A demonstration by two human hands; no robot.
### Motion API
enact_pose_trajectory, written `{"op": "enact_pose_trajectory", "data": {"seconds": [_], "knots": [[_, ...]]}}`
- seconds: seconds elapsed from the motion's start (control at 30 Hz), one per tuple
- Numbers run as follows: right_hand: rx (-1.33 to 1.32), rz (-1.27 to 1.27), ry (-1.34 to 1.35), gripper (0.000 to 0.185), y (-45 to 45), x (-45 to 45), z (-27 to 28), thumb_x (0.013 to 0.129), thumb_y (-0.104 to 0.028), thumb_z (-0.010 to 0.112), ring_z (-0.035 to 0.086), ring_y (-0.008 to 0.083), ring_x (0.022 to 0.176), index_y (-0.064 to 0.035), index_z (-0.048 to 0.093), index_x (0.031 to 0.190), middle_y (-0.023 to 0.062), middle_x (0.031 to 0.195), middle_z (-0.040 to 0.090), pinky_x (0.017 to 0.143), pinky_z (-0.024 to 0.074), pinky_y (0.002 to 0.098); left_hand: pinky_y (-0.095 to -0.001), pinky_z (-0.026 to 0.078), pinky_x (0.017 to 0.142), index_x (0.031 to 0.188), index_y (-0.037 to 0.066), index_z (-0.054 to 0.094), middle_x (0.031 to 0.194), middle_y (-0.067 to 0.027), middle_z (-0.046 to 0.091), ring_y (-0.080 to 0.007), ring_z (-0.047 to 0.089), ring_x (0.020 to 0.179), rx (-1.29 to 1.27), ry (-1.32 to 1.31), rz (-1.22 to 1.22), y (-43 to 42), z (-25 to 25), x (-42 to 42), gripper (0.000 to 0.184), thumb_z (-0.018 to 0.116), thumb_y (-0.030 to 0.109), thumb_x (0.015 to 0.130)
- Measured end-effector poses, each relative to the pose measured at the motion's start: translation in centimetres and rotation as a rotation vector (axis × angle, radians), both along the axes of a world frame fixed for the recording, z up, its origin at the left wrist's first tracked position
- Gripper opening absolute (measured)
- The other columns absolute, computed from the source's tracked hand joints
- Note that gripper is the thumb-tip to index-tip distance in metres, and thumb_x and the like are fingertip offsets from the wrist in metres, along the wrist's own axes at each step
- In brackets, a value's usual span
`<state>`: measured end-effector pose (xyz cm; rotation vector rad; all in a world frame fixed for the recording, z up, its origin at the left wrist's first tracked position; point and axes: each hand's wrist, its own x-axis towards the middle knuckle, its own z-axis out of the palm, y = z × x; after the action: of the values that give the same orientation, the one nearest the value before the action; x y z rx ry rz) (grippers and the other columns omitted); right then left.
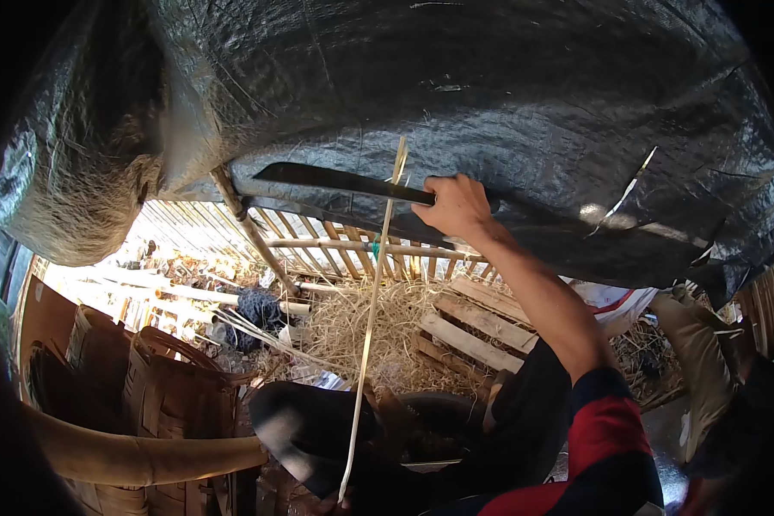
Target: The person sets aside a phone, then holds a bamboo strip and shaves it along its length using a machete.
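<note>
My right hand (458, 205) is wrapped round the handle of a machete (340, 180), raised in front of me. Its dark blade points left and lies across the upper part of a long, thin bamboo strip (371, 318). The strip stands nearly upright, slightly tilted, its top splitting into more than one sliver. At the bottom edge, a small part of my left hand (328, 506) shows by the strip's lower end and appears closed on it. Most of that hand is in shadow or out of view.
A dark tarpaulin (559, 95) hangs overhead and ahead, above a bamboo slat fence (344, 249). Straw (353, 322) and wooden slats (473, 340) lie on the ground. Woven baskets (168, 387) and a thick bamboo pole (146, 456) are at left; a stuffed sack (701, 361) is at right.
</note>
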<state>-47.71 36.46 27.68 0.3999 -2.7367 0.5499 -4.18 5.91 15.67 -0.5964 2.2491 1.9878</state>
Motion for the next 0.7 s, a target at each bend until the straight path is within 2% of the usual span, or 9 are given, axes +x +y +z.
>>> {"op": "enact_pose_trajectory", "data": {"seconds": [0.1,0.13,0.2,0.27,0.3,0.33,0.5,0.6,0.7], "knots": [[-0.032,-0.052,0.04,0.034,-0.1,0.3,-0.2,0.072,-0.04,0.067,0.066,0.034,0.07,-0.0101,0.07,0.088,0.0153,0.07,0.067,0.071,0.0527,0.0419,-0.0204,0.036,0.053,0.113,0.003,0.064,0.075,0.0028,0.059,-0.0057,0.045,0.06,0.03,-0.013,0.004,0.4,-0.1,-1.1,0.028,0.058,0.023,0.094],[0.02,0.019,0.109,0.033,0.0,0.7,-1.0,0.072,-0.04,0.067,0.066,0.0338,0.072,-0.011,0.071,0.088,0.0157,0.071,0.067,0.071,0.0522,0.0415,-0.0204,0.036,0.053,0.113,0.003,0.064,0.075,0.0028,0.059,-0.0058,0.045,0.06,0.039,-0.015,0.0,0.4,-0.2,-1.4,0.028,0.058,0.023,0.094],[0.114,0.141,0.015,0.033,0.4,1.2,-0.9,0.072,-0.039,0.067,0.066,0.0336,0.075,-0.0112,0.07,0.089,0.0156,0.075,0.068,0.072,0.0516,0.0413,-0.0204,0.036,0.053,0.113,0.003,0.064,0.075,0.0027,0.059,-0.0058,0.046,0.06,0.05,-0.019,-0.003,0.5,-0.2,-1.8,0.028,0.058,0.023,0.094],[0.089,0.071,-0.02,0.032,0.9,0.2,0.2,0.072,-0.039,0.067,0.066,0.0337,0.076,-0.0111,0.07,0.089,0.0156,0.076,0.068,0.07,0.0515,0.041,-0.0203,0.036,0.053,0.113,0.003,0.064,0.075,0.0027,0.059,-0.0058,0.046,0.06,0.053,-0.029,-0.008,0.7,-0.3,-1.9,0.028,0.058,0.023,0.094],[0.053,-0.042,0.075,0.033,1.1,-0.6,0.3,0.073,-0.038,0.067,0.066,0.034,0.072,-0.01,0.07,0.088,0.0153,0.073,0.067,0.07,0.0519,0.0418,-0.0203,0.036,0.053,0.113,0.003,0.064,0.075,0.0027,0.059,-0.0058,0.046,0.06,0.053,-0.027,-0.011,0.7,-0.3,-2.0,0.028,0.058,0.023,0.094],[-0.03,-0.105,-0.017,0.034,1.4,-1.1,0.9,0.073,-0.039,0.067,0.066,0.034,0.073,-0.0085,0.069,0.087,0.0158,0.073,0.067,0.073,0.0521,0.0427,-0.0203,0.036,0.053,0.113,0.003,0.064,0.075,0.0026,0.059,-0.0059,0.046,0.06,0.053,-0.031,-0.014,0.7,-0.3,-2.1,0.028,0.058,0.023,0.094],[0.056,0.046,0.085,0.034,1.4,0.6,0.3,0.069,-0.038,0.071,0.066,0.0317,0.071,-0.0091,0.069,0.086,0.013,0.07,0.067,0.07,0.0521,0.0405,-0.0202,0.036,0.053,0.112,0.003,0.064,0.076,0.0025,0.059,-0.0059,0.046,0.06,0.071,-0.032,-0.026,0.8,-0.5,-2.5,0.028,0.057,0.023,0.094],[0.109,0.024,-0.004,0.036,2.2,-0.5,1.2,0.073,-0.041,0.068,0.067,0.0323,0.077,-0.0093,0.07,0.09,0.0152,0.075,0.068,0.073,0.0521,0.041,-0.0202,0.036,0.053,0.112,0.003,0.064,0.076,0.0025,0.059,-0.006,0.046,0.06,0.07,-0.04,-0.035,0.9,-0.4,-2.7,0.028,0.057,0.023,0.094],[0.021,-0.142,-0.016,0.035,2.9,-2.0,1.7,0.075,-0.04,0.067,0.067,0.0318,0.075,-0.0092,0.07,0.091,0.0136,0.074,0.068,0.073,0.0529,0.0405,-0.0201,0.036,0.053,0.112,0.003,0.064,0.076,0.0024,0.059,-0.006,0.046,0.06,0.066,-0.039,-0.042,0.8,-0.4,-2.8,0.028,0.057,0.023,0.094]]}}
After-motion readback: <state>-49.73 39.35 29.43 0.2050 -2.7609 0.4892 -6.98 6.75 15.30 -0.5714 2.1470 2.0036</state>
